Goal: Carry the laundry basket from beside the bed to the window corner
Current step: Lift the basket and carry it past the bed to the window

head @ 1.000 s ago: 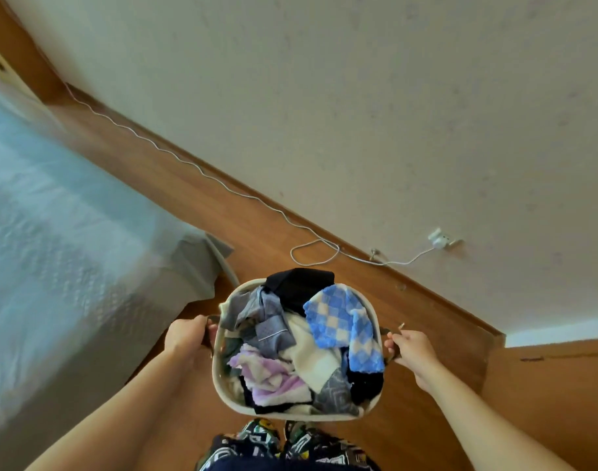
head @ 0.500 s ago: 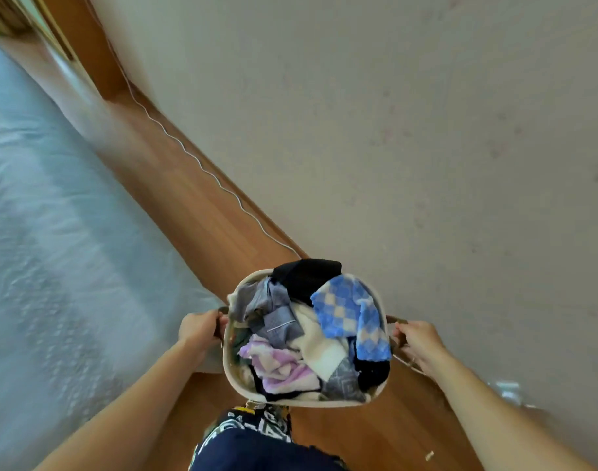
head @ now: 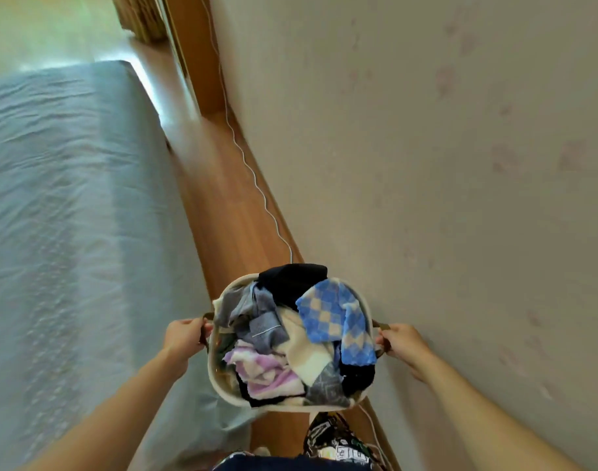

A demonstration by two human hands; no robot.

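Observation:
A cream laundry basket point(head: 228, 394) hangs in the air in front of me, above the strip of wooden floor between the bed and the wall. It is heaped with clothes: a blue checked cloth point(head: 338, 321), grey, purple, white and black pieces. My left hand point(head: 183, 336) is closed around the basket's left handle. My right hand point(head: 401, 341) is closed around the right handle. The far end of the floor strip reaches a bright window corner with a tan curtain point(head: 141, 15).
A bed point(head: 63, 215) with a pale blue cover fills the left side. A papered wall point(head: 426, 147) runs along the right, with a white cable point(head: 257, 181) lying at its foot. The wooden floor point(head: 219, 205) between them is narrow. My patterned trousers point(head: 331, 443) show below the basket.
The view has turned left along the wall: the wall plug has left the view and the window corner has come in at the top. Both hands keep hold of the basket handles.

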